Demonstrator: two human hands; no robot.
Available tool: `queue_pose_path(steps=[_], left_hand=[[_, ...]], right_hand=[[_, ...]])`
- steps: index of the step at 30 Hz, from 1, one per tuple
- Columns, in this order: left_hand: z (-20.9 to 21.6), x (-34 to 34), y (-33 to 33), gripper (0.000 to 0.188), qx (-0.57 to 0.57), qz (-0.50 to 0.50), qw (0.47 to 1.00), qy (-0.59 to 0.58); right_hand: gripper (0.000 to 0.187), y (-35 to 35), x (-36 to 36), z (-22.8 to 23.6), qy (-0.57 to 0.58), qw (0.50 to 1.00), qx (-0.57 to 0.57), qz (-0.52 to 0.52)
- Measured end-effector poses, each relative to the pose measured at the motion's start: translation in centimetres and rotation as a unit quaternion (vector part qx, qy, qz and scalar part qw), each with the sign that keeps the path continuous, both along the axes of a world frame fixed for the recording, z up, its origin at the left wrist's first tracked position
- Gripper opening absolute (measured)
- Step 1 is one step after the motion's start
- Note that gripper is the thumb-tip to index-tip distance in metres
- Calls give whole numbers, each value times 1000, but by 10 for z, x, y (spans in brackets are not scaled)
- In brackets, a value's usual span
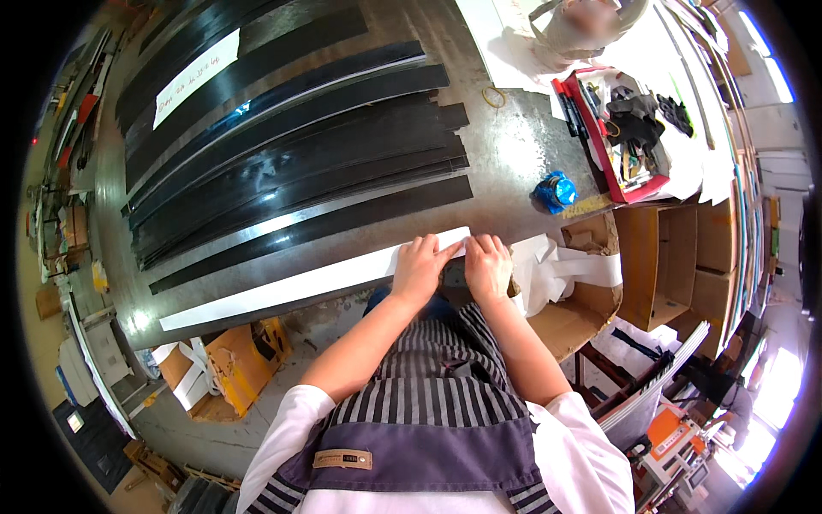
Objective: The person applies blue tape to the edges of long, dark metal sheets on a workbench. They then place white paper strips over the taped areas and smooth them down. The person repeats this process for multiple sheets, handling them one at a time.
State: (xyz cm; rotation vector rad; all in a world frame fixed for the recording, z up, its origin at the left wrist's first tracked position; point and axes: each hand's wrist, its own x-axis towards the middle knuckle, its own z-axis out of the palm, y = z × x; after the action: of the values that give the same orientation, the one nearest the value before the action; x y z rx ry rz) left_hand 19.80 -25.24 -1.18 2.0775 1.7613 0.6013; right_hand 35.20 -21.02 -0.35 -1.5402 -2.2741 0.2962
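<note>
Two hands are touching one long white strip [308, 284]: one is the left hand [417, 267] and one is the right hand [488, 270]. One metal table [527, 137] is holding many black strips [291, 176], but they are overlapping too much for counting. One white slip with writing [197, 77] is lying on them. One thin yellow ring [494, 97], one blue bundle [558, 192] and one red box [648, 189] are sitting there too. At least three cardboard boxes [250, 373] are standing around. One person is wearing one striped apron [402, 403] with one small brown patch [342, 459].
</note>
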Motion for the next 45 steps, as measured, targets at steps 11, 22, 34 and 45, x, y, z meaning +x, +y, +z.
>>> queue_pose_path(steps=[11, 22, 34, 45], left_hand=[[-1, -3, 1, 47, 5, -1, 1000, -23], [-3, -2, 1, 43, 3, 3, 1000, -24], [5, 0, 2, 35, -10, 10, 999, -49], [4, 18, 31, 21, 38, 103, 976, -187]], right_hand=[[12, -2, 6, -3, 31, 999, -9, 23], [5, 24, -4, -12, 23, 999, -16, -25], [12, 10, 18, -10, 60, 994, 17, 95], [18, 41, 5, 0, 54, 974, -201, -94]])
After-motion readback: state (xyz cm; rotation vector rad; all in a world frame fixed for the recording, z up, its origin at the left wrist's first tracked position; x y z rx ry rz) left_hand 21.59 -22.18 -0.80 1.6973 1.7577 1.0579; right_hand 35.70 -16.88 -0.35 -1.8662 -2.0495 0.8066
